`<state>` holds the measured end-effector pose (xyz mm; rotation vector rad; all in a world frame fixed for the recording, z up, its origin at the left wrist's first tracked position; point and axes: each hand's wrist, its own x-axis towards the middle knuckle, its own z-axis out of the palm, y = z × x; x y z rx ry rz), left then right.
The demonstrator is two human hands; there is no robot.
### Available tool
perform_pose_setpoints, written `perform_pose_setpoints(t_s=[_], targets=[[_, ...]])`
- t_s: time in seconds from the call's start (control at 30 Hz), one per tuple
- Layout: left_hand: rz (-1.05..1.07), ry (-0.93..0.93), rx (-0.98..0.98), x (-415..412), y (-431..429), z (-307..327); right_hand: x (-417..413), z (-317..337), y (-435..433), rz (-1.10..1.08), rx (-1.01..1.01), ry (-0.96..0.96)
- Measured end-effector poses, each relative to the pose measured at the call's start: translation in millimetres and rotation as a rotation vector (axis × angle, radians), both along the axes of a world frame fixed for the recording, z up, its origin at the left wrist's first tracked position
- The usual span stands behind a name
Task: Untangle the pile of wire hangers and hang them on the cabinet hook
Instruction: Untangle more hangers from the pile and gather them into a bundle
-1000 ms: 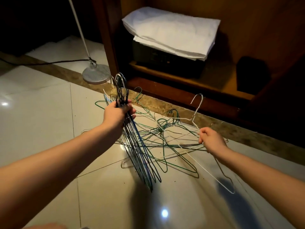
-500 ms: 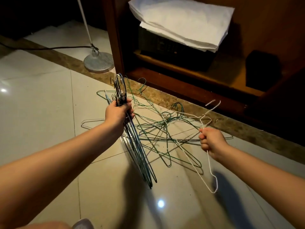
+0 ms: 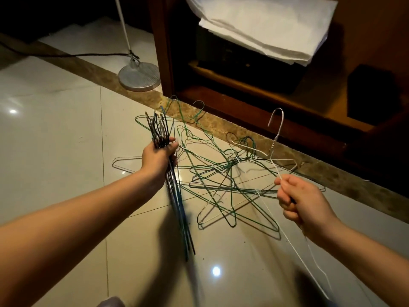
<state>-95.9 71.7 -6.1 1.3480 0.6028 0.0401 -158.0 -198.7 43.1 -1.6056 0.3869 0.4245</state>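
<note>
Wire hangers (image 3: 221, 180) lie tangled on the floor (image 3: 55, 151), centre frame, beside the cabinet (image 3: 265, 116).
At centre left, the left hand (image 3: 158, 160) has its fingers (image 3: 172, 147) curled round a dark bundle (image 3: 179, 209); at lower right, the right hand (image 3: 303, 200) pinches a white hanger (image 3: 275, 134), hook upward.

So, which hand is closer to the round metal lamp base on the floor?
Left. The left hand, gripping the hanger bundle, is straight in front of the lamp base; the right hand, holding a white hanger, is far off to its right.
</note>
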Motion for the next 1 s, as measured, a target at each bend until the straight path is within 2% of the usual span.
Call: perform_pose_setpoints(t_s=[0.13,0.33,0.47,0.57,0.73,0.87,1.0], targets=[[-0.013,-0.008,0.032,6,-1,-5,-2,25,1,-0.007,0.119,-0.033],[-0.013,0.021,-0.037,15,-15,-8,5,56,0,-0.038,0.590,0.004],[0.063,0.025,-0.194,42,-15,2,7,56,-3,-0.081,0.820,0.079],[0.039,0.031,-0.222,60,-13,4,6,45,-8,-0.179,0.846,0.124],[-0.142,0.096,-0.022,77,-30,-12,5,14,-33,-0.411,0.558,0.223],[-0.217,0.151,0.074,95,-51,-25,6,8,-46,-0.450,0.615,0.283],[-0.301,0.126,-0.031,106,-71,-32,6,5,-59,-0.442,0.681,0.264]])
